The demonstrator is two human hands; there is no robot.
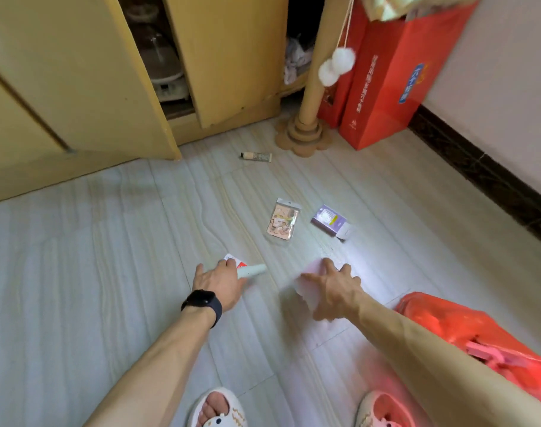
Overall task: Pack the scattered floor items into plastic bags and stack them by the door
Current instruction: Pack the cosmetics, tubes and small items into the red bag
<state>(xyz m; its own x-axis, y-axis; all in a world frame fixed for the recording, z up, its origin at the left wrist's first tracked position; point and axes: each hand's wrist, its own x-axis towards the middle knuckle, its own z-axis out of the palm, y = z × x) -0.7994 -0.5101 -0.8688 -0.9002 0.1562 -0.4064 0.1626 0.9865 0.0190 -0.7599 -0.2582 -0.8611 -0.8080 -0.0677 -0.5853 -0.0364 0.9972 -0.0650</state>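
Note:
My left hand [220,282], with a black watch on the wrist, is shut on a pale tube [252,270] and rests over a red and white packet [233,260] on the floor. My right hand [331,288] is shut on a thin pink plastic bag [306,288] held low over the tiles. Beyond the hands lie a flat sticker pack [282,219], a small purple box [332,221] and, farther off, a small patterned tube [256,156]. A filled red plastic bag [466,328] hangs at my right forearm.
A yellow cabinet [87,87] with an open door stands at the back left. A cardboard post [303,131] with white pompoms and two red gift bags [392,75] stand at the back right. A dark skirting board [494,186] runs along the right wall. My slippered feet [220,408] are at the bottom.

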